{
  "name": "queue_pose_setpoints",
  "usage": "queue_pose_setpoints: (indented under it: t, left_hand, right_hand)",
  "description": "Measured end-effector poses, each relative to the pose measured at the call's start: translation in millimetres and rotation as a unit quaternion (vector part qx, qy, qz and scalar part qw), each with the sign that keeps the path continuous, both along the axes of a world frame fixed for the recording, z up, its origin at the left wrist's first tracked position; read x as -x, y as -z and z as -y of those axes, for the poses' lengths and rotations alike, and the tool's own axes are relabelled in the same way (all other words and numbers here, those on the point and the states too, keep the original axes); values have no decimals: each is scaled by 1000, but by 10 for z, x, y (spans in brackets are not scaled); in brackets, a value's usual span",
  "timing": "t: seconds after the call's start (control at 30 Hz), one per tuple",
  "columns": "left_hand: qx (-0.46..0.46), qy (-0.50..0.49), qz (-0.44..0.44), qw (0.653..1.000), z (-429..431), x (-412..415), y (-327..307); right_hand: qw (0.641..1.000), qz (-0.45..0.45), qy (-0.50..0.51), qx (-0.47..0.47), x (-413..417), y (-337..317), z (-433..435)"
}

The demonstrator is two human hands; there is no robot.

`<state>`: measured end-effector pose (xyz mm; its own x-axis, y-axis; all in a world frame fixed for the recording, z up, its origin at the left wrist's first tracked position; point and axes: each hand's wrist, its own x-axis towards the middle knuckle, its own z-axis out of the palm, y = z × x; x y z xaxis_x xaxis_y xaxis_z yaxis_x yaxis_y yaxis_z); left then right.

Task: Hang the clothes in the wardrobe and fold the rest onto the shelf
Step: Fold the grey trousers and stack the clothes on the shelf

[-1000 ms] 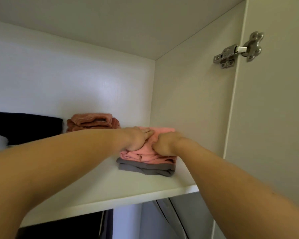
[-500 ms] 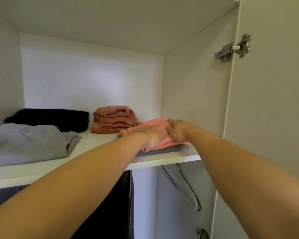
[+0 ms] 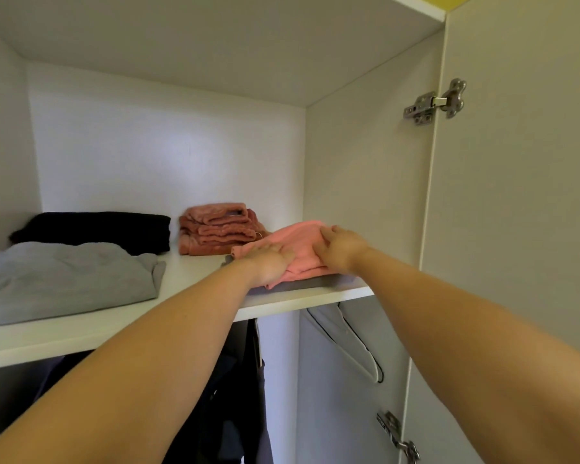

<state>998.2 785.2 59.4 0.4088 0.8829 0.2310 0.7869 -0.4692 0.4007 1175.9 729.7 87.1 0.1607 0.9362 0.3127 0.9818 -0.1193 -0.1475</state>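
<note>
As fingers (image 3: pixel 283 254) lie straight, left hand (image 3: pixel 271 265), right hand (image 3: pixel 341 246) press one pink garment (image 3: pixel 300 233).

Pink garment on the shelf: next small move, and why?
Probably lift both hands away. The pink garment lies folded on a grey garment on the shelf, and the left hand and right hand only rest on top, gripping nothing.

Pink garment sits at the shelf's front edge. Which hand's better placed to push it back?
Probably the left hand: it lies flat over the pink garment's front side, by the shelf lip. The right hand rests on top, farther back, nearer the side wall.
</note>
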Motion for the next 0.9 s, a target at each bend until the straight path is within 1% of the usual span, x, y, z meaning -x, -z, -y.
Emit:
queue_pose_setpoints:
  t: [0.07, 0.1, 0.13, 0.17, 0.2, 0.23, 0.27, 0.3, 0.33, 0.37, 0.43, 0.47, 0.5, 0.53, 0.57, 0.63, 0.7, 0.77, 0.83, 0.9]
  left_hand:
    - [-79, -37, 25, 996, 183, 80, 18]
    - [-140, -51, 38, 988, 305, 131, 44]
    - [-214, -46, 54, 974, 433, 182, 108]
    - [-298, -23, 67, 952, 575, 233, 201]
    - [-386, 9, 77, 919, 731, 286, 305]
    - [-466, 38, 87, 880, 913, 341, 421]
    - [-526, 62, 91, 844, 1072, 380, 557]
    - [-558, 79, 78, 823, 1169, 415, 739]
    - [-563, 88, 45, 821, 1230, 445, 944]
    - [-538, 92, 1, 838, 1242, 460, 1148]
    - [-400, 54, -59, 913, 1193, 503, 1532]
    - [-319, -1, -71, 945, 1145, 535, 1700]
    - [-260, -70, -76, 960, 1087, 582, 1845]
    - [-224, -136, -92, 961, 1016, 645, 1964]
    - [-197, -191, -122, 954, 941, 712, 2068]
    - [-134, -250, -174, 943, 775, 814, 2232]
    - [-30, -256, -187, 948, 616, 859, 2345]
    - [62, -232, -181, 954, 502, 859, 2469]
    - [102, -210, -168, 958, 417, 853, 2602]
    - [119, -189, -164, 961, 372, 825, 2732]
  right_hand:
    - [992, -38, -30, -117, 48, 165, 192]
    - [977, -57, -45, -202, 98, 318, 311]
    - [952, -71, -54, -294, 168, 499, 437]
    - [923, -86, -51, -373, 249, 701, 556]
    - [898, -107, -43, -425, 334, 908, 661]
    - [884, -138, -44, -445, 427, 1112, 740]
    - [882, -170, -56, -436, 512, 1304, 786]
    - [891, -199, -76, -401, 590, 1497, 794]
    - [905, -222, -90, -350, 669, 1696, 786]
    - [919, -244, -96, -295, 736, 1860, 758]
    - [940, -270, -80, -193, 848, 2093, 660]
    - [948, -272, -69, -151, 897, 2166, 602]
    - [954, -270, -63, -113, 946, 2215, 540]
    - [959, -266, -59, -76, 994, 2256, 469]
    - [964, -259, -50, -37, 1042, 2299, 390]
    - [970, -238, -22, 40, 1130, 2384, 225]
    - [964, -250, -10, 92, 1196, 2504, 75]
    - [955, -271, -4, 123, 1198, 2627, -38]
    - [953, -263, -3, 151, 1141, 2707, -131]
    - [953, -255, -3, 165, 1053, 2764, -186]
